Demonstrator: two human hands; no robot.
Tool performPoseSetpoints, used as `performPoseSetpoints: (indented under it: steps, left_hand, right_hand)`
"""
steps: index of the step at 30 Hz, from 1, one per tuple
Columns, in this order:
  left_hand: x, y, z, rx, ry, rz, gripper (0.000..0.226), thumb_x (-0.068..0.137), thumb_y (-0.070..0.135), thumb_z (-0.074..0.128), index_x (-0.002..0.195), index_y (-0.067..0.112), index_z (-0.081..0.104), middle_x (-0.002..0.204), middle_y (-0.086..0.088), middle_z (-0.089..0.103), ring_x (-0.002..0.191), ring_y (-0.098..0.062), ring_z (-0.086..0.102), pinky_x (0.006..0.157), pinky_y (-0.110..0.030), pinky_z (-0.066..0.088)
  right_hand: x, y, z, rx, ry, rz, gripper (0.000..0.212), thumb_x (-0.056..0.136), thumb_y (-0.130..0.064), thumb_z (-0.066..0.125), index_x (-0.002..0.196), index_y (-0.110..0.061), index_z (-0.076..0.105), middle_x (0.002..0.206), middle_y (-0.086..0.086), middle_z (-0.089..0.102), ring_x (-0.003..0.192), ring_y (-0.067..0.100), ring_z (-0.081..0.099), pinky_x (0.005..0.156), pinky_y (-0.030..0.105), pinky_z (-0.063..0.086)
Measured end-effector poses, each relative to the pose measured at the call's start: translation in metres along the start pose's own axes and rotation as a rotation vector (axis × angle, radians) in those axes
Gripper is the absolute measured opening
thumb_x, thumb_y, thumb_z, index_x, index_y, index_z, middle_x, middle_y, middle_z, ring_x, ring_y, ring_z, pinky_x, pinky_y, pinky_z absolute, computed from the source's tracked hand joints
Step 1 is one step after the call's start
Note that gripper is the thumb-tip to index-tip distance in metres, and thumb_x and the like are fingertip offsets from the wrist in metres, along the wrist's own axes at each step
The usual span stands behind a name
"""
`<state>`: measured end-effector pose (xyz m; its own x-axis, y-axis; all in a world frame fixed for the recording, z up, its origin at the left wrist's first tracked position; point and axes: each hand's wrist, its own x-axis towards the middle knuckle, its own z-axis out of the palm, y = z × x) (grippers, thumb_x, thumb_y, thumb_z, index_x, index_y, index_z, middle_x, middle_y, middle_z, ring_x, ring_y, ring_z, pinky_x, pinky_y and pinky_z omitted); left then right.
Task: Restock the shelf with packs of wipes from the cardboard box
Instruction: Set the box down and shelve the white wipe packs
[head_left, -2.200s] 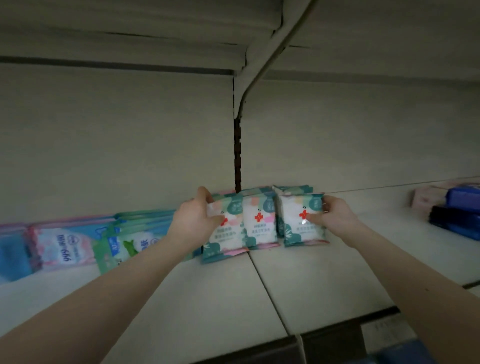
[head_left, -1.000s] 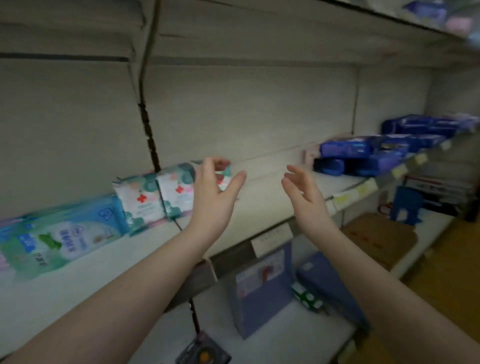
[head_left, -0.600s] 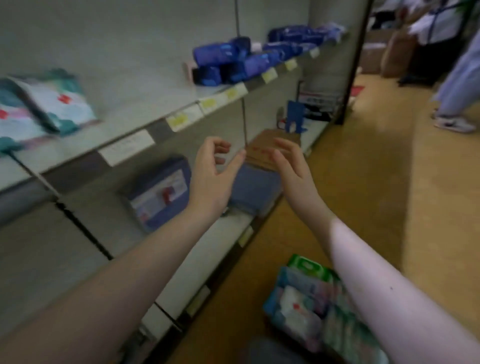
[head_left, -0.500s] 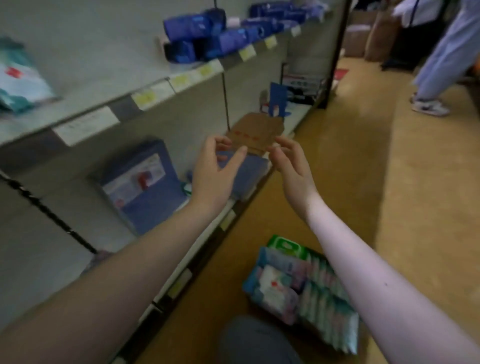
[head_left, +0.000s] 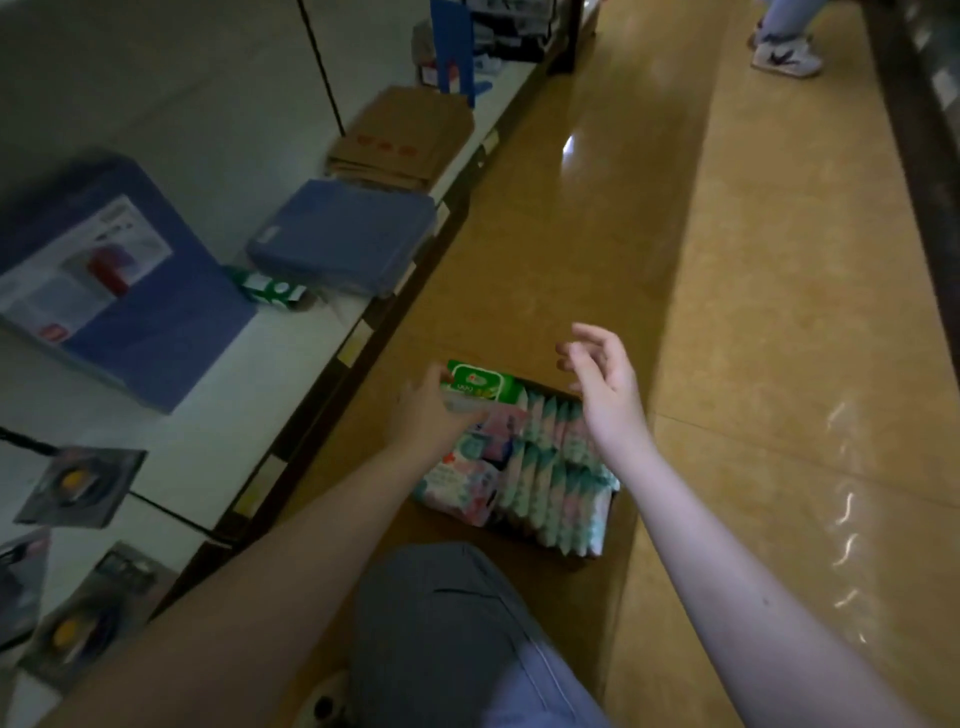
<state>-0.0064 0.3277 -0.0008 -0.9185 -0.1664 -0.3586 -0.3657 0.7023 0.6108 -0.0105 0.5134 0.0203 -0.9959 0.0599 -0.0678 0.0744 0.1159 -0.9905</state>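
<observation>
Head view: pickup step. Cardboard box (head_left: 569, 557) w/ packs of wipes (head_left: 550, 467) sits on floor (head_left: 727, 260) beside bottom shelf (head_left: 208, 415). Left grip (head_left: 431, 410) touches packs, hold can't tell; right grip (head_left: 602, 384) empty, fingers loose, above box. Next: pinch several packs, lift clear.

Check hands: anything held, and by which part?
The right hand holds nothing. The left hand touches the green pack at its left end; whether its fingers grip cannot be told.

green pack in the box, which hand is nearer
Left. The left hand is at the green pack, by its left edge; the right hand hovers apart to its right.
</observation>
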Motion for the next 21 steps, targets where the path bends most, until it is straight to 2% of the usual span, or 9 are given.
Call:
performPoseSetpoints:
  steps: [3,5,7,9,13,17,19,21]
  left_hand:
    - [0.005,-0.022,0.029,0.229,-0.136,-0.173,0.074,0.071,0.061,0.068,0.13,0.035,0.033,0.139,-0.015,0.031,0.126,-0.038,0.034,0.101,-0.05,0.038]
    - [0.007,-0.032,0.046,0.294,-0.181,-0.236,0.093,0.069,0.066,0.067,0.143,0.04,0.017,0.145,-0.015,0.019,0.129,-0.04,0.028,0.103,-0.051,0.034]
    - [0.011,-0.037,0.059,0.295,-0.18,-0.268,0.103,0.068,0.064,0.068,0.146,0.042,0.005,0.149,-0.016,0.011,0.132,-0.041,0.026,0.105,-0.051,0.032]
    - [0.013,-0.039,0.068,0.39,-0.141,-0.287,0.105,0.071,0.058,0.07,0.147,0.038,0.001,0.148,-0.018,0.012,0.133,-0.04,0.023,0.106,-0.05,0.031]
    - [0.016,-0.045,0.078,0.467,-0.056,-0.325,0.106,0.068,0.047,0.078,0.146,0.028,0.008,0.146,-0.017,0.024,0.131,-0.038,0.027,0.105,-0.05,0.03]
    - [0.014,-0.038,0.075,0.397,-0.024,-0.271,0.104,0.072,0.045,0.074,0.147,0.021,0.007,0.146,-0.017,0.021,0.128,-0.039,0.035,0.103,-0.049,0.035]
    - [0.012,-0.034,0.074,0.223,-0.022,-0.192,0.103,0.07,0.038,0.076,0.145,0.024,0.006,0.144,-0.014,0.016,0.121,-0.038,0.042,0.095,-0.047,0.044]
    - [0.01,-0.032,0.072,0.047,0.029,-0.074,0.102,0.064,0.032,0.081,0.139,0.027,0.011,0.137,-0.01,0.02,0.116,-0.035,0.043,0.091,-0.047,0.047]
  right_hand:
    - [-0.009,0.026,-0.013,-0.011,0.01,0.081,0.019,0.098,-0.026,0.043,0.117,-0.027,0.048,0.116,0.005,0.056,0.108,0.019,0.055,0.092,0.037,0.047]
    - [-0.013,0.04,-0.018,-0.012,0.011,0.126,0.02,0.098,-0.025,0.044,0.117,-0.025,0.048,0.117,0.005,0.057,0.107,0.019,0.056,0.091,0.036,0.048]
    - [-0.017,0.053,-0.022,-0.016,0.009,0.164,0.02,0.098,-0.024,0.045,0.117,-0.023,0.049,0.116,0.007,0.057,0.106,0.019,0.056,0.088,0.032,0.047]
    - [-0.021,0.062,-0.023,-0.018,0.008,0.203,0.019,0.097,-0.023,0.046,0.116,-0.023,0.05,0.115,0.007,0.056,0.106,0.019,0.056,0.087,0.03,0.046]
    - [-0.027,0.074,-0.023,-0.032,0.013,0.237,0.018,0.097,-0.021,0.047,0.115,-0.022,0.051,0.114,0.005,0.056,0.105,0.018,0.055,0.088,0.031,0.046]
    - [-0.03,0.081,-0.016,-0.054,0.008,0.253,0.017,0.096,-0.015,0.048,0.113,-0.019,0.049,0.111,0.002,0.054,0.102,0.014,0.053,0.087,0.025,0.042]
    - [-0.031,0.086,-0.01,-0.078,0.006,0.266,0.02,0.095,-0.011,0.049,0.115,-0.014,0.05,0.107,0.001,0.055,0.101,0.014,0.053,0.085,0.02,0.04]
    - [-0.03,0.094,-0.003,-0.159,-0.008,0.319,0.024,0.094,-0.009,0.051,0.118,-0.009,0.051,0.106,0.0,0.055,0.099,0.015,0.054,0.083,0.02,0.041]
